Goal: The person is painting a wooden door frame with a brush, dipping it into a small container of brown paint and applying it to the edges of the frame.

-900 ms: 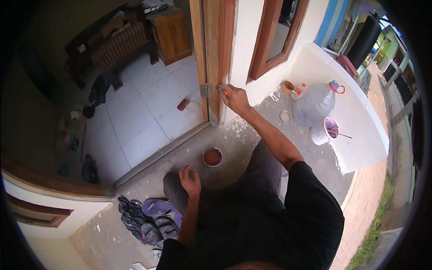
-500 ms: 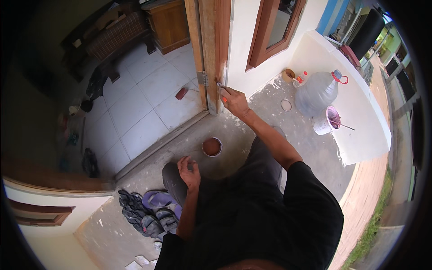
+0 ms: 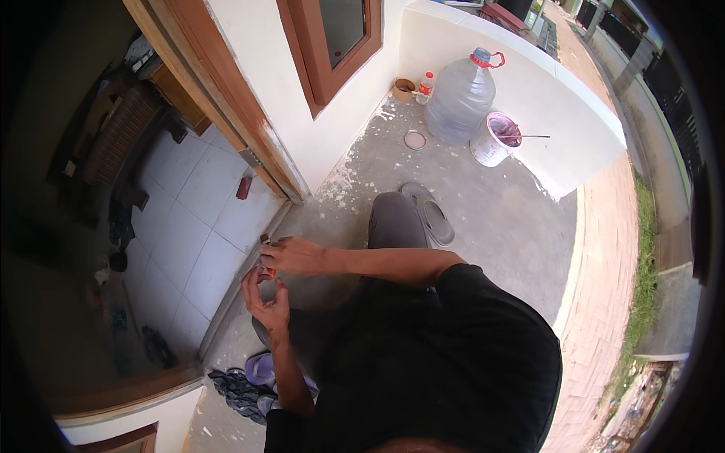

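My right hand [image 3: 293, 257] is closed on a paintbrush [image 3: 270, 272] with an orange part on its handle, low over the floor by the door sill. A dark end of the brush shows beyond its fingers, toward the doorway. Just below it, my left hand [image 3: 266, 303] is raised, its fingers curled and its thumb apart, close to the brush handle. Whether it touches the brush is hard to see. The reddish-brown door frame [image 3: 234, 98], pale and patchy near its foot, stands ahead. No paint can shows near my hands; they and my forearm cover part of the floor.
A large clear water jug [image 3: 459, 98] and a stained white bucket [image 3: 491, 147] with a stick stand by the low white wall. Near them are a small bottle [image 3: 425, 87], a brown tape roll [image 3: 404, 89] and a round lid [image 3: 414, 140]. Purple sandals [image 3: 258, 368] lie at lower left.
My right hand has come away from the door frame's foot, down and left. My left hand has risen beside it. The view has turned, and the brown paint can no longer shows.
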Action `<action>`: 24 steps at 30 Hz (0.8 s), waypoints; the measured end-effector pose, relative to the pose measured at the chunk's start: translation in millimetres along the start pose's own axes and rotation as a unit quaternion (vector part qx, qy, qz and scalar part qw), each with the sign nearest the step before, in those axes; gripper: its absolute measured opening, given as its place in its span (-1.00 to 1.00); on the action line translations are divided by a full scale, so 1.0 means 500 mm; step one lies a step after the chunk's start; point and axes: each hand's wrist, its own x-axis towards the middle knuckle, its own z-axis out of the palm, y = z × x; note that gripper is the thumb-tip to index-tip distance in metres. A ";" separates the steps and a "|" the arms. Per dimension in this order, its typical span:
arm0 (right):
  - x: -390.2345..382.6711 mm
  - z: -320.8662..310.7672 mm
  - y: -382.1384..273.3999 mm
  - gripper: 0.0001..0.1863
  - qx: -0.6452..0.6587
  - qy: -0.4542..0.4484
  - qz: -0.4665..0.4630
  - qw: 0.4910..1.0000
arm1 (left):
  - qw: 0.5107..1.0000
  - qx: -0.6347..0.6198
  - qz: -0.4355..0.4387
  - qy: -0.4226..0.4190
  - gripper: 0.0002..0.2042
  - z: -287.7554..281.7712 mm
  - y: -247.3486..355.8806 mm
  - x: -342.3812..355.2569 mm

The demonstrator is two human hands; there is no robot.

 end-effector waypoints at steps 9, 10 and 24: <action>-0.023 0.029 -0.038 -0.82 0.054 0.021 0.027 0.998 | 0.986 0.130 0.049 0.093 -0.79 0.032 -0.033 -0.053; -0.025 0.025 -0.037 -0.82 0.056 0.025 0.036 0.997 | 0.980 0.158 0.082 0.088 -0.80 0.032 -0.033 -0.046; -0.398 -0.331 0.278 -0.72 -0.023 0.268 0.492 0.828 | 0.989 0.129 0.041 0.063 -0.90 0.098 -0.018 0.069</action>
